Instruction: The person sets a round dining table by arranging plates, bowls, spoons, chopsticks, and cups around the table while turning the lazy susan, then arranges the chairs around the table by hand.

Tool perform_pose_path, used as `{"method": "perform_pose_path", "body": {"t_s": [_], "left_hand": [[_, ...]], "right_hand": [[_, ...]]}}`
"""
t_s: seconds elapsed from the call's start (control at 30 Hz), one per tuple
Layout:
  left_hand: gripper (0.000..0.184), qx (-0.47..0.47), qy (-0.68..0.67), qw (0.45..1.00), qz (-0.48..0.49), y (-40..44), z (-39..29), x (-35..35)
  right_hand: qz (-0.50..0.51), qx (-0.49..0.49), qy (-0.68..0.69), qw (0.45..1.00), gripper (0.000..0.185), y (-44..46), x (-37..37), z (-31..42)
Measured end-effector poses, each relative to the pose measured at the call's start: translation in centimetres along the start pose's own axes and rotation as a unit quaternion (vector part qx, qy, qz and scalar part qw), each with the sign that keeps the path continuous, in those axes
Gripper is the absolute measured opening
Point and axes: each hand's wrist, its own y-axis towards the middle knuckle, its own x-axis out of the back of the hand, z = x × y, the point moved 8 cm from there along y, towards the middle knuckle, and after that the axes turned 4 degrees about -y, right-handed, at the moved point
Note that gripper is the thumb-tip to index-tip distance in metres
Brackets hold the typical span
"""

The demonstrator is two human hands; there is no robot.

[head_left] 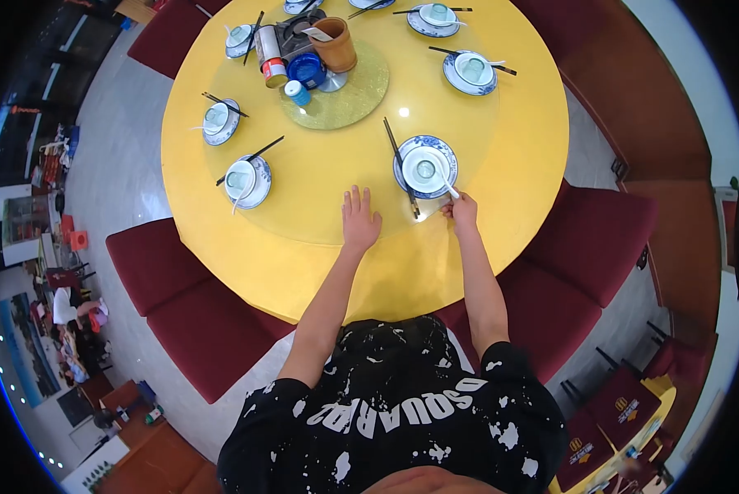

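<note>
L hand [359,221] flat on yellow surface [287,198], fingers a bit spread; R hand [463,211] w/ fingers curled at handle end of white spoon [447,183], can't tell if pinching. Spoon's in white bowl [410,171] w/ glass [425,170], on blue-white plate [437,143]. Black chopsticks [397,155] lie across plate's L side, btwn L hand & bowl. Further off: turntable [357,105] w/ brown pot [336,53], blue dish [306,72], cans [275,72]; red chairs [172,255] both sides

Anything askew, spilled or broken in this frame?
Nothing clearly amiss: no spill or breakage shows on the yellow table. At the nearest setting, the bowl sits upright on its plate, with chopsticks along its left side.
</note>
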Motion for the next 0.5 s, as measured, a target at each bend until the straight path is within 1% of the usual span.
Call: {"method": "perform_pose_path", "body": {"t_s": [0.13, 0.23, 0.33, 0.43, 0.5], "left_hand": [[0.063, -0.018, -0.002, 1.000, 0.022, -1.1, -0.5, 1.1], [0.062, -0.031, 0.025, 0.999, -0.014, -4.4, 0.1, 2.6], [0.060, -0.001, 0.041, 0.998, -0.039, -8.1, 1.9, 3.7], [0.060, 0.025, 0.038, 0.996, -0.077, -11.5, 4.1, 5.2], [0.061, 0.059, 0.045, 0.993, -0.089, -13.7, 5.8, 6.1]], "right_hand": [[0.007, 0.018, 0.082, 0.996, 0.023, 0.9, 0.7, 0.0], [0.032, -0.017, 0.123, 0.992, 0.025, -0.9, 0.3, -1.3], [0.102, -0.056, 0.146, 0.982, 0.025, -4.2, -2.0, -3.7], [0.144, -0.094, 0.211, 0.962, 0.026, -8.6, -5.0, -5.7], [0.163, -0.109, 0.236, 0.952, 0.027, -11.3, -6.9, -6.5]]}}
